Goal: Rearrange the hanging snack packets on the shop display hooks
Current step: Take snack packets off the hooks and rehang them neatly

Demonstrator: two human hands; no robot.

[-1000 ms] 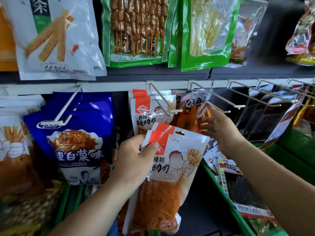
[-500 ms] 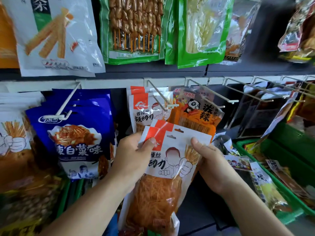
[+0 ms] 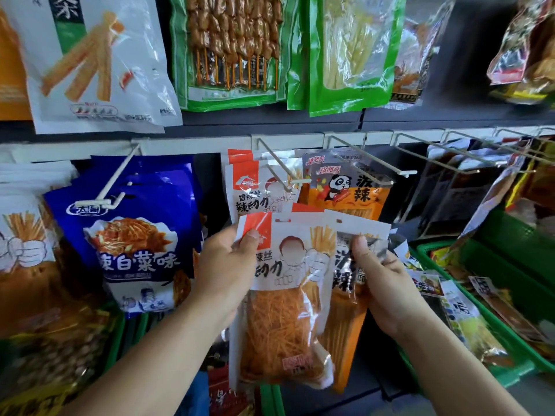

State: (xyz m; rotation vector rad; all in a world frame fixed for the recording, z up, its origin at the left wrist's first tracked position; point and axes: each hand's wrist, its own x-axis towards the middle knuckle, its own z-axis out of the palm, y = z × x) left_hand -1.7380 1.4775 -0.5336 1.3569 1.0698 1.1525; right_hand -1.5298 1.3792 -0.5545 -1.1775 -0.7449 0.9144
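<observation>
Wire hooks [image 3: 274,165] hold blue packets [image 3: 135,250], red-white packets [image 3: 255,190], panda packets [image 3: 345,187]

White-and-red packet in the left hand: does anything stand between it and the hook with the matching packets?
Nothing visible does. The free tip of the hook juts out above the white-and-red packet in the left hand; matching packets hang further back. The right hand holds an orange packet beside it.

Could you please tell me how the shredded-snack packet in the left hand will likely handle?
The shredded-snack packet probably flops: held only near its top corner by the left hand, it hangs down. Its glossy film looks slippery. Likely light, since a thumb pinch carries it.
</observation>
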